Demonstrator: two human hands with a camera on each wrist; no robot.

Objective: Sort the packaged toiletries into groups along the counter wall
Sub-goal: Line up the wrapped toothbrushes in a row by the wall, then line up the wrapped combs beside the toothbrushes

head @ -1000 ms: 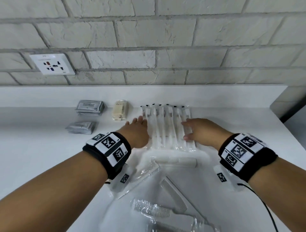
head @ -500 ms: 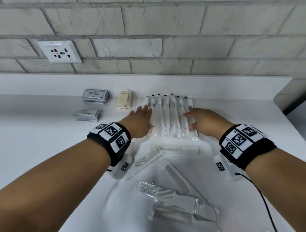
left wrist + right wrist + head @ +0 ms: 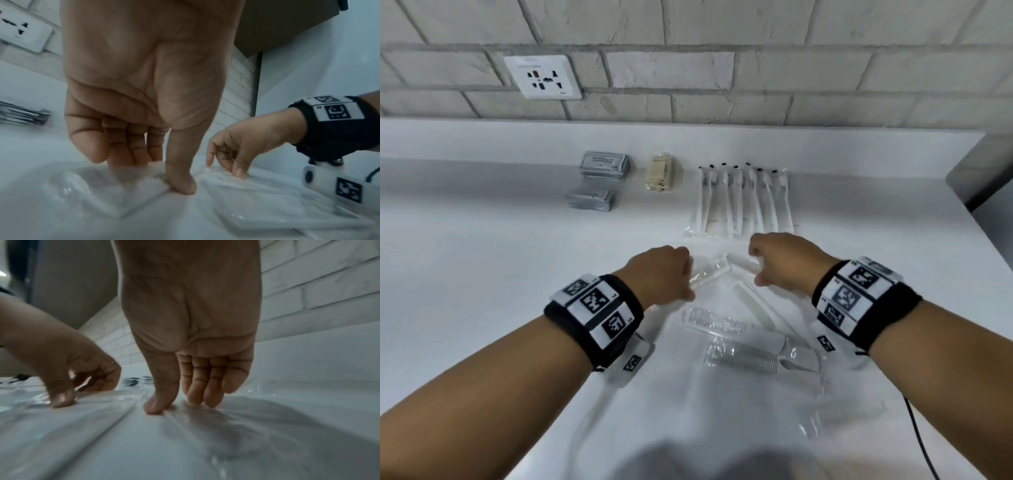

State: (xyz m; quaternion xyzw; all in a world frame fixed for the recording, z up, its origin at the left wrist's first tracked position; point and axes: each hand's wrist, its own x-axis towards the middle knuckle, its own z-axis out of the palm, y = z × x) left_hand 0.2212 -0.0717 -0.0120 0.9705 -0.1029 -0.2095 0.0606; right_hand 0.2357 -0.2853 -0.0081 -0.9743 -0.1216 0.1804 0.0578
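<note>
Your left hand (image 3: 661, 274) is down on the white counter (image 3: 482, 274), and its thumb and bent fingers pinch the end of a comb in a clear wrapper (image 3: 710, 274). In the left wrist view your thumb (image 3: 180, 178) presses the plastic to the counter while the fingers (image 3: 127, 146) curl over it. Your right hand (image 3: 784, 263) is just beside it, and its thumb and curled fingers pinch the end of a second wrapped comb (image 3: 744, 262). The two comb ends almost meet between your hands. The right wrist view shows your thumb (image 3: 160, 400) and fingertips (image 3: 203, 392) on crinkly clear plastic.

More wrapped combs (image 3: 750, 356) lie loose on the counter near you, between and below your wrists. One more (image 3: 852, 413) lies off to your right.

Along the wall the sorted groups stand in a row. The wrapped toothbrushes (image 3: 744, 202) lie side by side, heads toward the wall, just past your hands. To their left is a small cream packet (image 3: 661, 176); its writing is too small to read. Further left are two stacks of gray sachets (image 3: 604, 166) and (image 3: 592, 198). The top one by the wall has words that look like "SHAMPOO WITH CONDITIONER", but they are fuzzy.

A white wall socket (image 3: 542, 77) sits on the brick wall (image 3: 825, 68). Both your wrists wear black bands with black-and-white square codes (image 3: 594, 301).
</note>
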